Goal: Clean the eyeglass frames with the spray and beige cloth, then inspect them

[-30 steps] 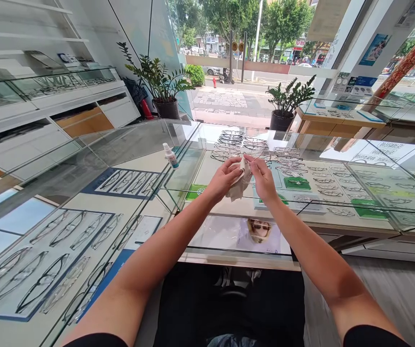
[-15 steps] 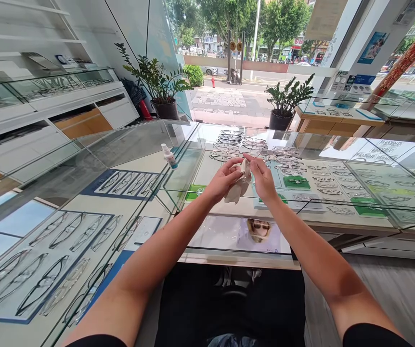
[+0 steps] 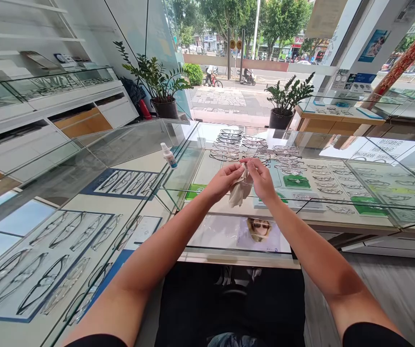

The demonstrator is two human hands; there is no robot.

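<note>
Over the glass counter, my left hand (image 3: 225,181) and my right hand (image 3: 261,177) meet at the middle of the view, fingers closed on a beige cloth (image 3: 240,192). The cloth hangs down between them. Whether glasses are inside its folds cannot be made out. A white spray bottle (image 3: 169,155) stands on the glass to the left of my hands. Just beyond my fingers, rows of eyeglasses (image 3: 225,151) lie on the counter.
Glass showcases with eyeglasses on trays (image 3: 121,183) stretch along the left. Green cases (image 3: 296,181) lie to the right of my hands. A leaflet (image 3: 259,234) sits near the front edge. Two potted plants (image 3: 166,107) stand beyond the counter.
My hands have come closer together, and the cloth hangs slightly lower and more spread. Outside, a cyclist and a scooter have come into view.
</note>
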